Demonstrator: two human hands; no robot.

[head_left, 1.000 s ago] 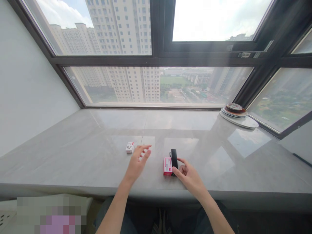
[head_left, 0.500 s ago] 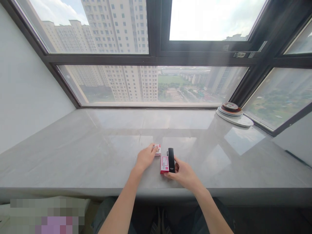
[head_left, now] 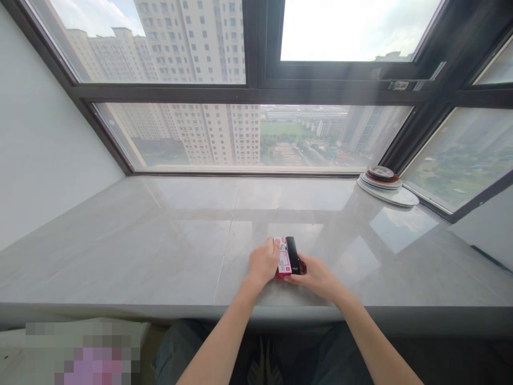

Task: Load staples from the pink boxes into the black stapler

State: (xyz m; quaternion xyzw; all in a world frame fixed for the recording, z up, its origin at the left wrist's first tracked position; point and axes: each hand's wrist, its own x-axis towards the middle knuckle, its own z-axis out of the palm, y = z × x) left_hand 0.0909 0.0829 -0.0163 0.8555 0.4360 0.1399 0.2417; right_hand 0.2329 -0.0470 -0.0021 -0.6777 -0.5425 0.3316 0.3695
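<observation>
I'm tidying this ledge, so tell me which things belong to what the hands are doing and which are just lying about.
In use:
- small white box, at the left hand
- black stapler, at the right hand
- pink-and-white box, beside the stapler

Lying about:
- stack of plates, far right corner
- pixelated purplish thing, lower left; unidentifiable

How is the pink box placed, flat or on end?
The pink box lies flat: its broad labelled face points up, beside the black stapler.
</observation>
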